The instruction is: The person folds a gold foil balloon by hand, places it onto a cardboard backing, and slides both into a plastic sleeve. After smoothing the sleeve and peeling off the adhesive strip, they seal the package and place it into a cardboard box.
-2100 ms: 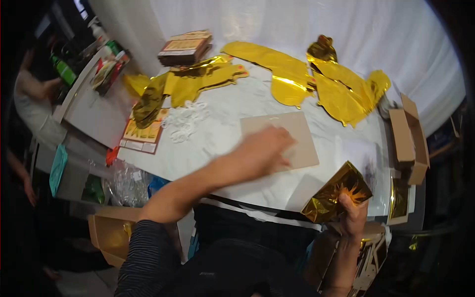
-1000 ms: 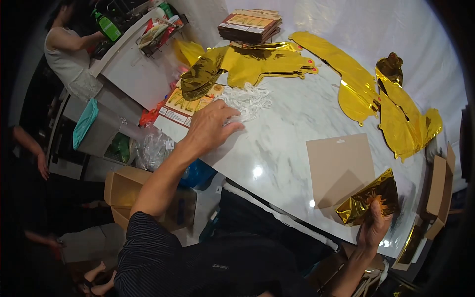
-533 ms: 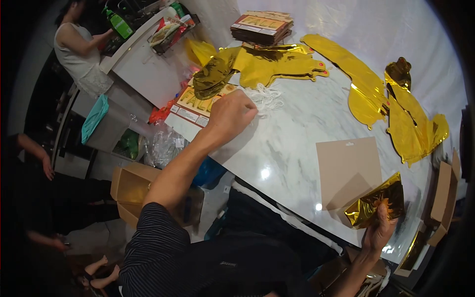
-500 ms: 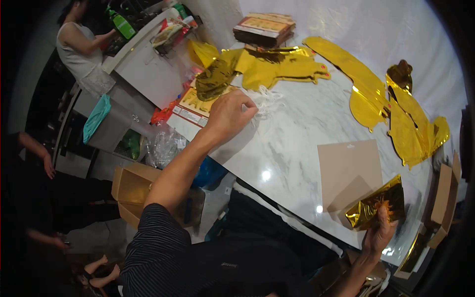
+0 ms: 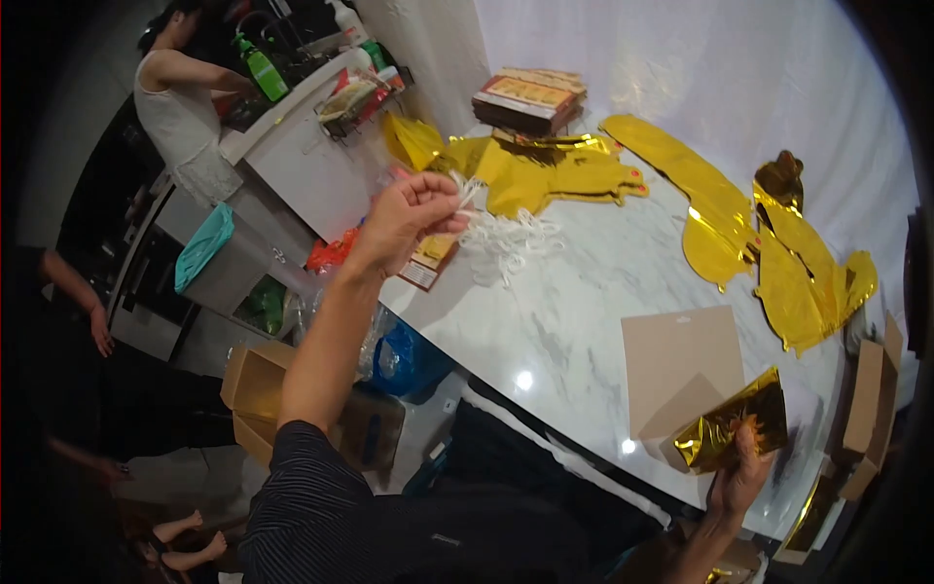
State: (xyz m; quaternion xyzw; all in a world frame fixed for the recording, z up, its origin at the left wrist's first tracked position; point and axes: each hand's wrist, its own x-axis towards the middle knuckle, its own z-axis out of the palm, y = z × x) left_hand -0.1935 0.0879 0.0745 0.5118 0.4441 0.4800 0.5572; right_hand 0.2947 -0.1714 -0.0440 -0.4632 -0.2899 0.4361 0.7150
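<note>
My left hand (image 5: 407, 222) is raised over the far left part of the marble table (image 5: 545, 336), fingers pinched on a white string (image 5: 469, 187). Below it lies a loose tangle of white strings (image 5: 516, 241). My right hand (image 5: 747, 469) grips a folded gold foil balloon (image 5: 739, 419) by its lower edge, above the table's near right side. Close to that hand, a flat beige card (image 5: 676, 355) with a hanging slot lies on the marble. A printed card (image 5: 428, 263) is partly hidden behind my left hand.
Flat gold foil balloons (image 5: 559, 175) spread along the table's back and right. A stack of printed packs (image 5: 530, 99) stands behind. An open cardboard box (image 5: 263, 384) sits on the floor left. A co-worker (image 5: 185, 107) stands at the counter; another person (image 5: 78, 302) is at far left.
My left hand has shifted left and lifted from the string pile, now with a white string between its fingers. My right hand keeps its hold on the folded foil, slightly lower in view.
</note>
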